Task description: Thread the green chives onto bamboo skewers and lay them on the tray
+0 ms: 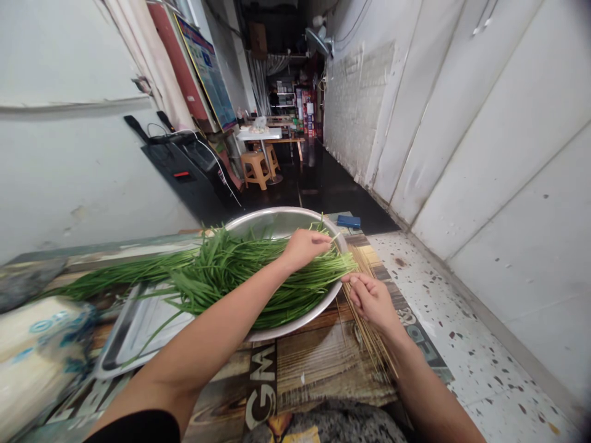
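Observation:
A wide metal basin [295, 212] holds a heap of long green garlic chives [240, 264], their pale cut ends pointing right. Over the heap, my left hand [307, 249] is closed in a pinch on a chive stalk, whose pale end sticks out by the fingertips. Just outside the basin's right rim, my right hand [372, 301] is closed, thumb and forefinger together near the chive ends. Whatever it pinches is too thin to make out. Thin bamboo skewers [362, 261] lie in a loose bundle on the table, partly beneath my right hand.
A metal tray [113, 351] lies left of the basin, with more chives behind it. A filled plastic bag [41, 363] is at the left edge. A blue box [348, 221] sits at the patterned table's [318, 363] far end. Beyond are stools [255, 169] and a white table [272, 133].

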The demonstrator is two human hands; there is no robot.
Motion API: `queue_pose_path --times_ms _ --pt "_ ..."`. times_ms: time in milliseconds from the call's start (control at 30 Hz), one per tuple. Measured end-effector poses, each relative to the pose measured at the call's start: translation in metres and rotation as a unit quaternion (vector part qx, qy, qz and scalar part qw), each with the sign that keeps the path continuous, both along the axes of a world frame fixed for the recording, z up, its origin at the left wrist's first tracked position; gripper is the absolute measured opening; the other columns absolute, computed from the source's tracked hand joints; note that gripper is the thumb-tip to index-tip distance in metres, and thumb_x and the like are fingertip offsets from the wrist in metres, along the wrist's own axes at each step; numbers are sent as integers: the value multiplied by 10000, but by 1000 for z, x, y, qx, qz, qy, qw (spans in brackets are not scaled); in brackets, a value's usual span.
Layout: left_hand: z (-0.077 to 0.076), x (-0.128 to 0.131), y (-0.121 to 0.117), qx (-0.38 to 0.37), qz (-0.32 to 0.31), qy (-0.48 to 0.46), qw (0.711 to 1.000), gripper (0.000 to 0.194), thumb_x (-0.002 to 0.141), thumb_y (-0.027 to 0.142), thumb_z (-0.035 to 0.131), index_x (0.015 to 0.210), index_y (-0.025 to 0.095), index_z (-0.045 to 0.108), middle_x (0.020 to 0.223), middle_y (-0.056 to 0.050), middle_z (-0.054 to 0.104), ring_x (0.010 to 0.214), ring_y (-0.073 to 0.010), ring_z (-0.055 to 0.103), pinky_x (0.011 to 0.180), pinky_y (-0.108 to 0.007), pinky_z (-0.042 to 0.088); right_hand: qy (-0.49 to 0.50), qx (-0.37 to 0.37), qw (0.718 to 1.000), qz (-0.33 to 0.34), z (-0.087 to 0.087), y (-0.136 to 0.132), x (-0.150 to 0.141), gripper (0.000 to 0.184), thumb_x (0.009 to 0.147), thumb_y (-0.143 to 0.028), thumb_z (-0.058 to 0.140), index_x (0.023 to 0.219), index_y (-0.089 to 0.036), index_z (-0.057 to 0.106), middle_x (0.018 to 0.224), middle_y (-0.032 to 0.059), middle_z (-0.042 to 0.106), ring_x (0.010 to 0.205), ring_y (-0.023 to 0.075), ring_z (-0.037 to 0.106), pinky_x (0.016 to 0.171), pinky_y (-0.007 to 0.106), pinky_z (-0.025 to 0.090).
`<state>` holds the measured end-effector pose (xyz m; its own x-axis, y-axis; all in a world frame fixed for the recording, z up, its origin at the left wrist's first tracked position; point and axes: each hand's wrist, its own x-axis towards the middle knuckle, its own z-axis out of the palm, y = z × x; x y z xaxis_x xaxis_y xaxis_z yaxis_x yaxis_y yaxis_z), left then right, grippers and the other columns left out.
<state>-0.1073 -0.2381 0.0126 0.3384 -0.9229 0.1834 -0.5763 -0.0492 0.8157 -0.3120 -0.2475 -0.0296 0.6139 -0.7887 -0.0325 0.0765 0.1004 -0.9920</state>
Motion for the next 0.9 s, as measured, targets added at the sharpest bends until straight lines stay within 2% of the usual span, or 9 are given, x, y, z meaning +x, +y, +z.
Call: queue_pose_path --times_ms 467,900 --pt "-1 1 -1 -3 -5 -3 1000 247 726 248 689 935 157 783 780 -37 755 722 -154 667 682 -233 484 6 -8 1000 4 1 -1 -1 418 772 -540 621 900 -142 631 424 -111 377 311 42 246 316 196 153" --pt "2 -1 0 2 -11 7 1000 247 746 251 674 943 148 781 801 -51 766 768 -176 697 740 -254 511 5 -6 1000 3 0 -1 0 416 771 -540 618 896 -144 631 427 -111 375 309 40 243 311 189 153"
